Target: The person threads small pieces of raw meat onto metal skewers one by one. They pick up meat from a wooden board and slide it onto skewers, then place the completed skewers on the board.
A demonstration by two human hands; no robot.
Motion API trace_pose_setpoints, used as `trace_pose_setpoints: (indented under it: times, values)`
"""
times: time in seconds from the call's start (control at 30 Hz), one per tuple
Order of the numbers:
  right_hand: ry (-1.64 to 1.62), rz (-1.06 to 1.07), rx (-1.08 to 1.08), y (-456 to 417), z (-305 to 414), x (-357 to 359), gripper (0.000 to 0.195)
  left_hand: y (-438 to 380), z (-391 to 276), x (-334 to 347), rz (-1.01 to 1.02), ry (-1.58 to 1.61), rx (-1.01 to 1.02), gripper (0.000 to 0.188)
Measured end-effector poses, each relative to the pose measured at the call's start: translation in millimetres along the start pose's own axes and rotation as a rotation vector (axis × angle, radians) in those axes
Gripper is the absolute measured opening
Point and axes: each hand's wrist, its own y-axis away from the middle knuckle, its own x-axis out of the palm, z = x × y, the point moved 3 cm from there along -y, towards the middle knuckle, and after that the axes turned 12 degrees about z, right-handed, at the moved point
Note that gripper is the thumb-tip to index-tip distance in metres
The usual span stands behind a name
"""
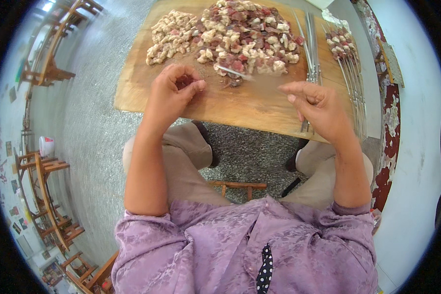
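Observation:
My left hand (178, 90) is curled over the near left part of a wooden board (220, 106), with dark red meat pieces (185, 81) partly hidden in its fingers. My right hand (310, 104) is above the board's near right part, fingers and thumb close together. A blurred metal skewer (235, 72) slants between the hands, pointing from the meat towards the right fingertips; its right part is smeared by motion. Beyond the hands lie a heap of red meat and pale fat chunks (242, 36) and a paler heap of fat pieces (172, 35). Bare metal skewers (311, 47) lie right of the heaps.
Loaded meat skewers (340, 42) lie at the board's right edge, their metal shafts towards me. A wall with peeling red paint (389, 147) runs along the right. My knees are at the board's near edge. A low wooden rung (239, 185) is between my legs; wooden benches (46, 161) stand far left.

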Motion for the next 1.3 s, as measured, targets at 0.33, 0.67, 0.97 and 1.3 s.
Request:
trace_pose_setpoints:
  times: [0.33, 0.67, 0.97, 1.3]
  values:
    - [0.119, 0.016, -0.045, -4, 1, 22, 0.026, 5, 14, -19, -0.088, -0.026, 0.061, 0.012]
    - [0.098, 0.029, -0.091, -7, 6, 30, 0.026, 18, 9, -24, 0.062, 0.202, -0.023, 0.015]
    - [0.134, 0.073, -0.019, -7, 14, 44, 0.027, 20, 18, -39, 0.028, -0.048, 0.002, 0.014]
    - [0.220, 0.045, -0.100, -13, 21, 58, 0.030, 25, 15, -42, 0.048, -0.164, 0.085, 0.016]
